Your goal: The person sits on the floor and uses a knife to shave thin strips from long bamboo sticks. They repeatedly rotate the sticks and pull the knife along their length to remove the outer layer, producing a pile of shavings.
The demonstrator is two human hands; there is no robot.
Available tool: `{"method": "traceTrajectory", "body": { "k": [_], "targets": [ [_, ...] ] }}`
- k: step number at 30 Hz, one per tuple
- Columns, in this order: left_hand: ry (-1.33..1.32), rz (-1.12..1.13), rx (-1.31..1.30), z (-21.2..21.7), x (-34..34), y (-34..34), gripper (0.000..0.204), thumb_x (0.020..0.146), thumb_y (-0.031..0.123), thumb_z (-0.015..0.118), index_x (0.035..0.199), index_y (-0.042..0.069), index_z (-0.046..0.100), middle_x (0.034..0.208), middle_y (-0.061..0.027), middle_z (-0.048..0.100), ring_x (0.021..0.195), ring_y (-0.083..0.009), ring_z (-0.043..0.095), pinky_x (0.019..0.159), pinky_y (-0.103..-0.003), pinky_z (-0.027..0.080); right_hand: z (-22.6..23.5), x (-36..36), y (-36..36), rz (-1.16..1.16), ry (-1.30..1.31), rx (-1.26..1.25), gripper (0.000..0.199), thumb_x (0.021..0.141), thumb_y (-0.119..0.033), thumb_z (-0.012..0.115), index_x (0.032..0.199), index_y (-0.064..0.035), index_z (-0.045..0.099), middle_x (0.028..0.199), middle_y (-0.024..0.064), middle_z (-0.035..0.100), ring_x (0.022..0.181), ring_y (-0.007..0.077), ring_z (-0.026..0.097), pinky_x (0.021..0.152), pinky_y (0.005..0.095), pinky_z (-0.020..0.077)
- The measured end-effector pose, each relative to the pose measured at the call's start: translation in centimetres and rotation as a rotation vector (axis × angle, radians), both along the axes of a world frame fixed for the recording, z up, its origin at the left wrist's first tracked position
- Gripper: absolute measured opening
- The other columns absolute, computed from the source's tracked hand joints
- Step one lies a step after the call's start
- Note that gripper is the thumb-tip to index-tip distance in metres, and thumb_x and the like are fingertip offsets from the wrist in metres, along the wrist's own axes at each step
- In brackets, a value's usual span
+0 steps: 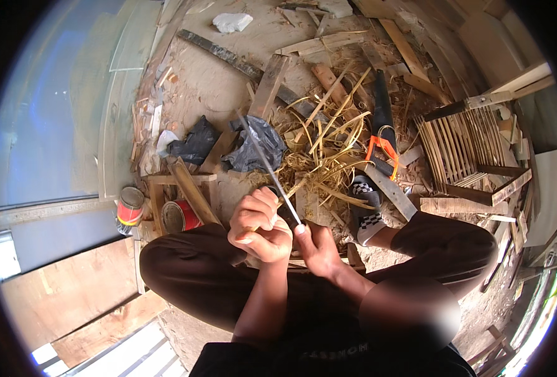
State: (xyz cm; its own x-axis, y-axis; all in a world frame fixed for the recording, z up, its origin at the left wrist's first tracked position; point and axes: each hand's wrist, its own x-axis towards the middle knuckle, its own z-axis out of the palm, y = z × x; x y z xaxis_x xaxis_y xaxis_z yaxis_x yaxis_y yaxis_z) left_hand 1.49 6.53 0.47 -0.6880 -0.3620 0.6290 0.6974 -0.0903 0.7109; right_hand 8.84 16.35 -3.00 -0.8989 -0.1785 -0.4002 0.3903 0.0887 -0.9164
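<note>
My right hand [321, 250] is closed at the base of a long thin blade [269, 164], its thumb pressed near the lower end. The blade slants up and to the left, and any handle is hidden in the hand. My left hand [261, 226] is curled into a fist just left of it, with a narrow bamboo strip [296, 187] poking out by the knuckles. Most of that strip is hidden by the fingers. Beyond both hands lies a tangled heap of bamboo strips and shavings [328, 141].
A handsaw [384, 116] with an orange handle lies right of the heap. Black plastic bags [256, 146] rest left of it. Two red cans [179, 216] [131, 206] stand near my left knee. A slatted wooden frame [464, 147] is at right, with planks [270, 85] scattered around.
</note>
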Motion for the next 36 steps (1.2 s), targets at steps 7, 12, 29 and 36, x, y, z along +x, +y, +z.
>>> {"method": "traceTrajectory", "body": {
  "k": [7, 12, 29, 36],
  "targets": [
    [0.015, -0.022, -0.001, 0.2, 0.6, -1.4, 0.058, 0.108, 0.050, 0.026, 0.067, 0.010, 0.039, 0.065, -0.0012, 0.036, 0.058, -0.0139, 0.032, 0.058, -0.030, 0.031, 1.5, 0.3, -0.2, 0.099, 0.145, 0.092, 0.035, 0.098, -0.031, 0.058, 0.099, 0.0033, 0.060, 0.066, 0.0272, 0.060, 0.068, 0.0496, 0.063, 0.061, 0.0505, 0.0495],
    [0.032, 0.061, 0.090, 0.4, 0.8, -2.2, 0.058, 0.107, 0.042, 0.035, 0.062, 0.005, 0.040, 0.068, -0.0068, 0.040, 0.063, -0.0201, 0.042, 0.061, -0.035, 0.040, 3.7, 0.0, -0.5, 0.144, 0.070, 0.175, 0.041, 0.099, -0.038, 0.056, 0.099, 0.0029, 0.061, 0.073, 0.0294, 0.064, 0.078, 0.0496, 0.065, 0.068, 0.0524, 0.0510],
    [-0.011, 0.116, -0.083, 1.2, 0.8, -2.5, 0.063, 0.108, 0.043, 0.021, 0.059, 0.007, 0.039, 0.134, -0.0328, 0.046, 0.146, -0.0437, 0.025, 0.120, -0.056, 0.015, 1.1, 1.2, 0.8, 0.180, 0.012, 0.347, 0.053, 0.100, -0.048, 0.053, 0.092, 0.0040, 0.062, 0.073, 0.0293, 0.065, 0.079, 0.0518, 0.065, 0.071, 0.0555, 0.0519],
    [0.017, 0.107, -0.037, 1.2, 0.1, -2.1, 0.064, 0.109, 0.045, 0.022, 0.061, 0.006, 0.039, 0.137, -0.0323, 0.045, 0.149, -0.0461, 0.017, 0.122, -0.058, 0.009, 2.3, 0.9, 0.8, 0.169, 0.048, 0.308, 0.055, 0.101, -0.048, 0.049, 0.090, 0.0028, 0.064, 0.074, 0.0299, 0.065, 0.080, 0.0508, 0.065, 0.071, 0.0554, 0.0514]
  ]
}}
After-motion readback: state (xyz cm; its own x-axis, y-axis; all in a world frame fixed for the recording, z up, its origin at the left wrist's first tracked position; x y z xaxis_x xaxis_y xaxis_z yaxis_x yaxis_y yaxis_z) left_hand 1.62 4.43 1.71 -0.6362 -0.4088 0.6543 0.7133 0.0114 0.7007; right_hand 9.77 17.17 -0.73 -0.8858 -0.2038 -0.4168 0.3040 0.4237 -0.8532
